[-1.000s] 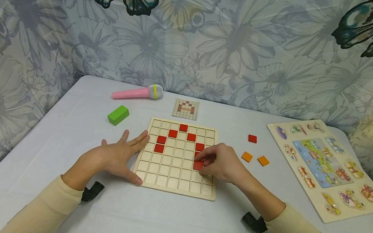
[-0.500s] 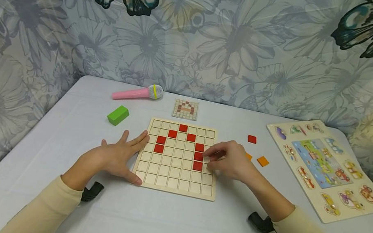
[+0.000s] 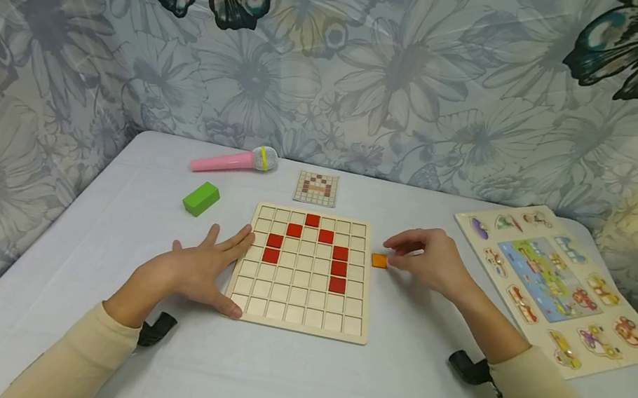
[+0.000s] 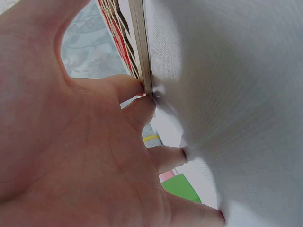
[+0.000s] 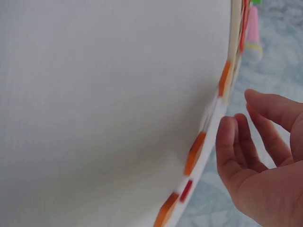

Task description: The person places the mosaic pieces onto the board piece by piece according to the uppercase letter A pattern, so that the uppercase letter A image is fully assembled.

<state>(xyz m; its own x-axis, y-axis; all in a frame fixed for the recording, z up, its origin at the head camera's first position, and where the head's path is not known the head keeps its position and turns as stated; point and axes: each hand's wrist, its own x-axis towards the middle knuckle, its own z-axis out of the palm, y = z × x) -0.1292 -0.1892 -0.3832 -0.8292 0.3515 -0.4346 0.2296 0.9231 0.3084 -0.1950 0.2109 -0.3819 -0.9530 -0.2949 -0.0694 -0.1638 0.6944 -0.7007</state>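
Observation:
A wooden grid board [image 3: 296, 309] lies in the middle of the table, with several red tiles [image 3: 337, 285] set in its cells in an arch shape. My left hand [image 3: 194, 266] is spread flat, its thumb and fingertips touching the board's left edge. Right of the board my right hand [image 3: 432, 262] hovers with loosely bent fingers, and the right wrist view shows nothing between them. Just left of those fingertips, an orange tile [image 3: 379, 261] lies beside the board. Two more orange tiles [image 5: 194, 153] and a loose red tile [image 5: 186, 190] show in the right wrist view, hidden by the hand from the head view.
A small pattern card [image 3: 316, 189] lies behind the board. To its left are a pink toy microphone [image 3: 229, 160] and a green block [image 3: 201, 199]. A picture puzzle board [image 3: 559, 291] takes up the table's right side. A patterned cloth hangs behind.
My right hand has left the red tiles on the board's right side and moved right, over the loose tiles. An orange tile beside the board has come into sight. My left hand stays put.

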